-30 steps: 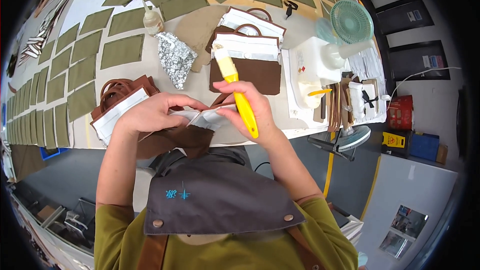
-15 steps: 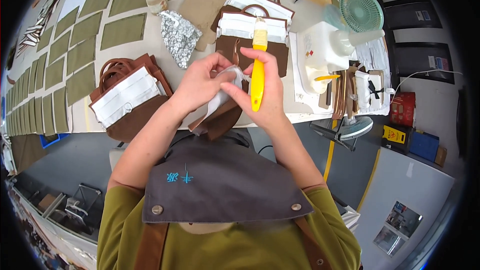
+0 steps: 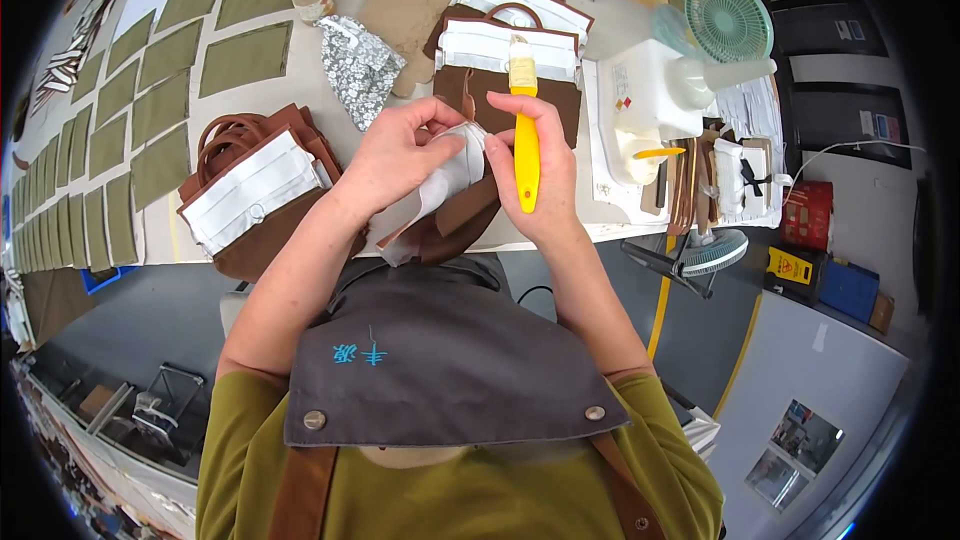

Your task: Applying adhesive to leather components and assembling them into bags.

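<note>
A: What has changed?
B: The hands are closer together than a second ago. The left hand [image 3: 392, 152] pinches a white-lined brown leather-like piece [image 3: 452, 178] between them; the right hand [image 3: 552, 180] grips a yellow-handled flat brush [image 3: 526, 165]. Both apparently now attend to one edge.
A: Counts?
B: Leftward, one brown handled pile [image 3: 252, 192], layers uncountable; between, one piece; beyond, two white-lined handled pieces [image 3: 500, 46]; right, one brush, one white plastic jug [image 3: 650, 90].
</note>
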`<state>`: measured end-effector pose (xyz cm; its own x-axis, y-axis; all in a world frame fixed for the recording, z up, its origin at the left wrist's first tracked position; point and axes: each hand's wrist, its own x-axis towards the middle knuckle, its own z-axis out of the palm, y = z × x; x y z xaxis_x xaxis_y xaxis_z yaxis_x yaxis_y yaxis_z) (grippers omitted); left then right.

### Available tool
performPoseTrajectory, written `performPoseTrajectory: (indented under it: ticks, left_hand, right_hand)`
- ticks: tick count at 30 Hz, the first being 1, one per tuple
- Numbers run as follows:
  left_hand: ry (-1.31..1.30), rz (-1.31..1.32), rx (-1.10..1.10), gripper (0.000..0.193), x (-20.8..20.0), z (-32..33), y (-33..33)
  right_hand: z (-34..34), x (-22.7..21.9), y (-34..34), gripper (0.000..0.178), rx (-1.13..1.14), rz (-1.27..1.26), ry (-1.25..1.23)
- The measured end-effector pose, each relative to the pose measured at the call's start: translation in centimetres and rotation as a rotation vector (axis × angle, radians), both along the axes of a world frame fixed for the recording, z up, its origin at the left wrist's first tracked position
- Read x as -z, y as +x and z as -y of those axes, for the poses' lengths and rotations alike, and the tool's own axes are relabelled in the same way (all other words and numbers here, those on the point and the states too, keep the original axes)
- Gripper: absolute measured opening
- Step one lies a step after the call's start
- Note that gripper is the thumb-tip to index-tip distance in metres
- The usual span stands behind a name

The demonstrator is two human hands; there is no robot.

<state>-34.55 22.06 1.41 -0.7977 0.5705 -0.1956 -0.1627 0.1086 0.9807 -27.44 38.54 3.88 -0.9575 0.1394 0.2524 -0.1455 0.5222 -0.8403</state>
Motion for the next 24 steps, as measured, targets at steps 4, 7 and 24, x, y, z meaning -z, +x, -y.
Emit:
performPoseTrajectory:
  ticks: [4, 7, 24]
  left_hand:
    - [-0.024, 0.004, 0.025, 0.024, 0.0, 0.3, -0.2]
    - [-0.059, -0.070, 0.010, 0.025, -0.4, 0.0, -0.2]
    - [-0.134, -0.291, 0.035, 0.046, -0.1, -1.1, 2.1]
  right_hand:
    - [-0.3, -0.5, -0.2, 0.044, 0.004, 0.033, -0.004]
    - [-0.5, -0.7, -0.5, 0.047, -0.014, 0.099, -0.008]
    - [0.0, 1.2, -0.9, 0.053, 0.038, 0.010, 0.074]
